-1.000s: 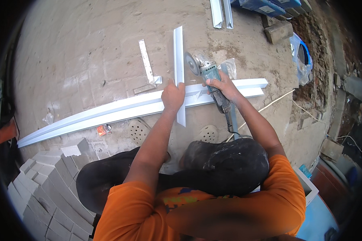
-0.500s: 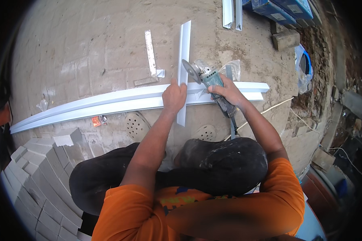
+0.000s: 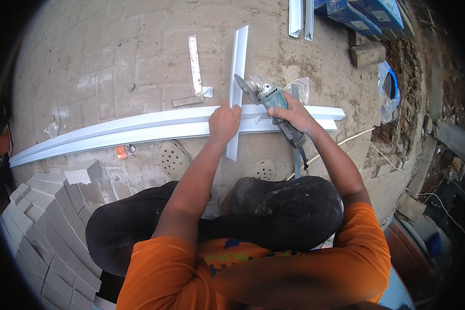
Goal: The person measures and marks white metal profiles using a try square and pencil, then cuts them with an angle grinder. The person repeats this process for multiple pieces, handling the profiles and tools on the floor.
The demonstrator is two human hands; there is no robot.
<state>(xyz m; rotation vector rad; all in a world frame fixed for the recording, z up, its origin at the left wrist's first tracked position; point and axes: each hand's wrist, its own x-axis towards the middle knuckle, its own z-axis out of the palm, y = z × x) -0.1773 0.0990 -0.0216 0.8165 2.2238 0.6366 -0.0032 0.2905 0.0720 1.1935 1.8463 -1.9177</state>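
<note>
My left hand (image 3: 224, 122) is closed round a short white angled strip (image 3: 238, 62), which lies crosswise over two long white profile strips (image 3: 124, 127) on the ground. In my right hand (image 3: 293, 114) is an angle grinder (image 3: 272, 98) with a green body. Its grey cutting disc (image 3: 246, 90) stands just right of the short strip, above the long ones; whether it touches or spins I cannot tell. A small cut or folded flap shows on the long strips below the grinder.
A metal square (image 3: 195, 70) lies beyond the strips, beside a small white offcut (image 3: 207, 91). Grey blocks (image 3: 46, 222) are stacked at the lower left. Blue boxes (image 3: 359, 18) stand at the far right, near more white strips (image 3: 295, 20). A pale cord (image 3: 341, 145) crosses the ground.
The view has shifted slightly. Both hands keep their hold, and the grinder stays beside the short strip with almost no movement.
</note>
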